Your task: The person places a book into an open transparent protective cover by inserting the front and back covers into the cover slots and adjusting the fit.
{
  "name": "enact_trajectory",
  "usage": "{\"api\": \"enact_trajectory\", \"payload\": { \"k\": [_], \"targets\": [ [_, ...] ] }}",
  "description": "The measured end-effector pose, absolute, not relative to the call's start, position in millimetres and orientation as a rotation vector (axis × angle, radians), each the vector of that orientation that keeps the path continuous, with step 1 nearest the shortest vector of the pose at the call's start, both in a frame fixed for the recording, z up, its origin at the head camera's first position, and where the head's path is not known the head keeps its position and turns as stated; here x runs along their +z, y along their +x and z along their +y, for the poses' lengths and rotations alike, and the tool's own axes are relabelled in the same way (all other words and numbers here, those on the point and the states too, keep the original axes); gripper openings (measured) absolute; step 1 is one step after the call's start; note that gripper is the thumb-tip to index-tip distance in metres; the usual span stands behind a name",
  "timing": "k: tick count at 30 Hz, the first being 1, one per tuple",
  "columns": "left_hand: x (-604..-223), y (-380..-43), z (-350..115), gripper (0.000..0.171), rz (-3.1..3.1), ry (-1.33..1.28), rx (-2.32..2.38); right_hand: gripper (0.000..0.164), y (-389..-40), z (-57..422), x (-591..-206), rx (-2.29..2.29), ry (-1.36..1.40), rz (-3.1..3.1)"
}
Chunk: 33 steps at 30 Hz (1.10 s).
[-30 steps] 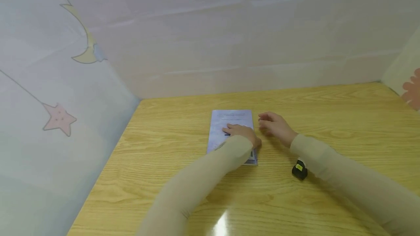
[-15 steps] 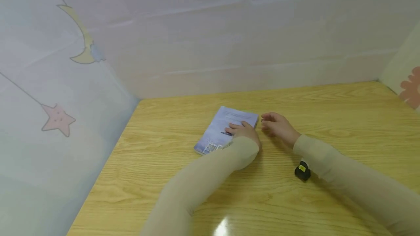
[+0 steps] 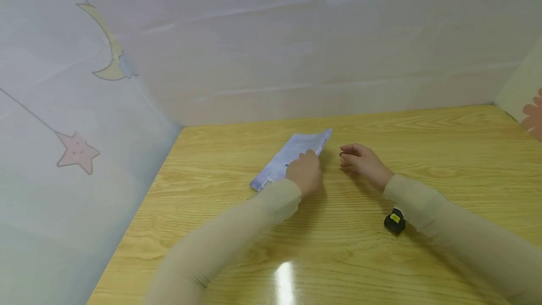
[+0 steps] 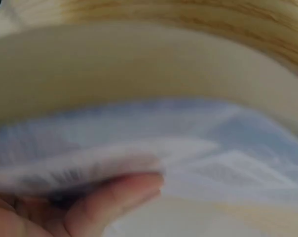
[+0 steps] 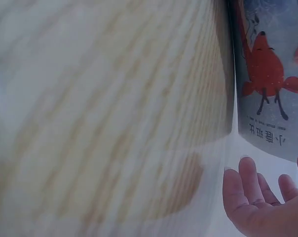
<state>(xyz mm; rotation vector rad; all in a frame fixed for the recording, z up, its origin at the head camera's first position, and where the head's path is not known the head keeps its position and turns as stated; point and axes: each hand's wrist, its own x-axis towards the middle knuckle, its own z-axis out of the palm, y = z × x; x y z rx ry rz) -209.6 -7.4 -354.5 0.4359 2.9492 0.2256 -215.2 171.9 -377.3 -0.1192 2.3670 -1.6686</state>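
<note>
My left hand (image 3: 306, 172) grips a thin pale purple book (image 3: 279, 161) by its right edge. That edge is raised and bent, while the lower left corner sits low at the table. In the left wrist view the thumb (image 4: 117, 197) presses along the blurred book edge (image 4: 188, 143); the other fingers are mostly hidden. To the right of the book, my right hand (image 3: 360, 164) is held apart from it with loosely bent fingers and nothing in them. The right wrist view shows the book's cover with a red deer (image 5: 267, 69) beyond the fingers of that hand.
A wood-grain table (image 3: 330, 258) reaches back to a pale wall hanging (image 3: 254, 60). On the left side hangs a sheet with a moon and a star (image 3: 78, 152). A small black object with a yellow label (image 3: 394, 221) sits at the right sleeve.
The book first turned clockwise on the table under my flat left hand. Now that hand has curled round its right edge and lifted it. The right hand has barely moved.
</note>
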Motion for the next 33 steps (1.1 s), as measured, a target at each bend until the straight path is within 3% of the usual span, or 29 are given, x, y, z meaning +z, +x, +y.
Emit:
{"api": "enact_trajectory", "payload": {
  "k": [3, 12, 19, 26, 33],
  "targets": [
    [-346, -210, -20, 0.021, 2.896, 0.506, 0.393, 0.054, -213, 171, -375, -1.677, -0.115, 2.354],
    [-325, -211, -41, 0.030, 2.856, 0.622, 0.627, 0.061, -209, 170, -372, -1.666, -0.152, 2.335],
    [-307, -218, -47, 0.026, 2.786, 0.473, 0.860, 0.066, -208, 167, -371, -1.679, -0.178, 2.308],
    [-292, -218, -54, 0.043, 2.654, 0.395, 1.209, 0.064, -205, 161, -367, -1.697, -0.184, 2.280],
    [-287, -219, -63, 0.042, 2.469, 0.405, 1.487, 0.061, -204, 153, -366, -1.686, -0.225, 2.275]
  ]
}}
